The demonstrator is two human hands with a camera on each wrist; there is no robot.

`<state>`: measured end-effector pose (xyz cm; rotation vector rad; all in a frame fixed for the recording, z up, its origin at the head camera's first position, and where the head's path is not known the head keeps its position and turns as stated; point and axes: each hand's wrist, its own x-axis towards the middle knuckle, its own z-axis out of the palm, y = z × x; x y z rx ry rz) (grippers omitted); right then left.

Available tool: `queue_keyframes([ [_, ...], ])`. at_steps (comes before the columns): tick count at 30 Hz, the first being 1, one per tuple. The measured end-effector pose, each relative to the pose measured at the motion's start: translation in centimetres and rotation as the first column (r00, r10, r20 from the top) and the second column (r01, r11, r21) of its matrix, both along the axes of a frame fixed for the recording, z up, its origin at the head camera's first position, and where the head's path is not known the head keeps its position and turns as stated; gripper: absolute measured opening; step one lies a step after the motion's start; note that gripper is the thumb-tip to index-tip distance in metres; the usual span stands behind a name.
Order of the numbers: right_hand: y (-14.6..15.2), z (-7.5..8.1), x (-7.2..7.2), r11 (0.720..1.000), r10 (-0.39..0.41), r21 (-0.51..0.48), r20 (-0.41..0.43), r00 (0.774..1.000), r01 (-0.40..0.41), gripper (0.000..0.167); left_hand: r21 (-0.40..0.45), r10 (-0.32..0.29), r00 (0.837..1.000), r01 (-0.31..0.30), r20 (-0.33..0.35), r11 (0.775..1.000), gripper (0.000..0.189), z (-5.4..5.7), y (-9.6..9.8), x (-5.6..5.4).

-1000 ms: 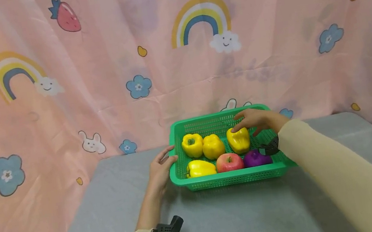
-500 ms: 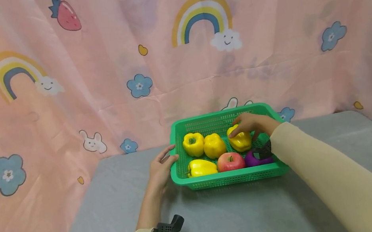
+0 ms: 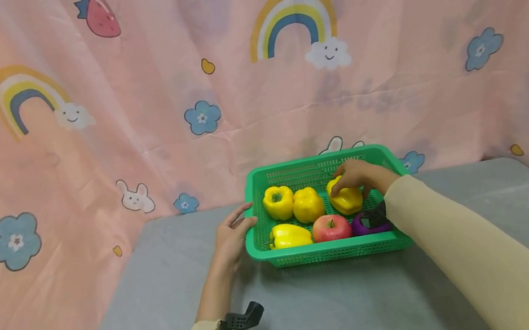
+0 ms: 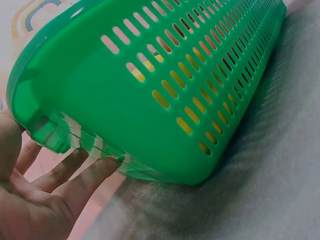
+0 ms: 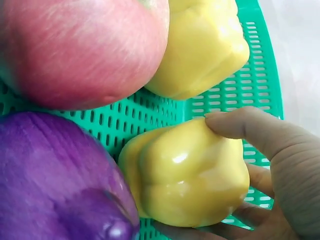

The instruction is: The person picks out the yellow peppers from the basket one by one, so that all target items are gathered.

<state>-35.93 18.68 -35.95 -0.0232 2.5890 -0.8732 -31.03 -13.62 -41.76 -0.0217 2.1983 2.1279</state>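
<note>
My right hand [image 3: 359, 174] grips a yellow bell pepper [image 5: 190, 175] at the right of the green plastic basket [image 3: 338, 243]. In the right wrist view the thumb lies along its side, and the other fingers go round behind it, partly hidden. At the basket's left end my left hand [image 3: 228, 240] holds the rim. The left wrist view has its fingertips [image 4: 107, 164] on the outer wall just under the rim. Farther left in the basket are yellow bell peppers [image 3: 279, 203], with a red apple [image 3: 331, 228] and a purple round vegetable [image 5: 60, 175] in the front row.
The basket stands on a grey table [image 3: 317, 311] near its back edge. Behind hangs a pink curtain [image 3: 156, 90] printed with rainbows, flowers and rabbits. A black wrist camera [image 3: 246, 316] sits on the left wrist.
The right hand has lowered over the right pepper, its thumb and fingers closing round it, and the pepper has tilted slightly. The left hand stays at the basket's left rim.
</note>
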Motion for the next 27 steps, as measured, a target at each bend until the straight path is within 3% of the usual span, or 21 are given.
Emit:
queue_keyframes([
  [12,1.5,2.1,0.7,0.997,0.038,-0.068,-0.034,0.999,-0.04,0.074,0.0,0.017,1.0,-0.017,-0.009,1.0,0.045,0.1,0.2,0.0],
  [21,3.6,3.3,1.7,0.999,0.042,-0.023,-0.139,0.989,-0.045,0.071,-0.008,0.0,1.0,0.001,0.005,1.0,0.046,0.3,0.0,0.3],
  [27,5.6,4.1,2.7,0.999,0.04,0.009,-0.241,0.97,-0.039,0.072,-0.013,-0.003,1.0,0.003,0.005,1.0,0.046,0.4,0.1,0.4],
])
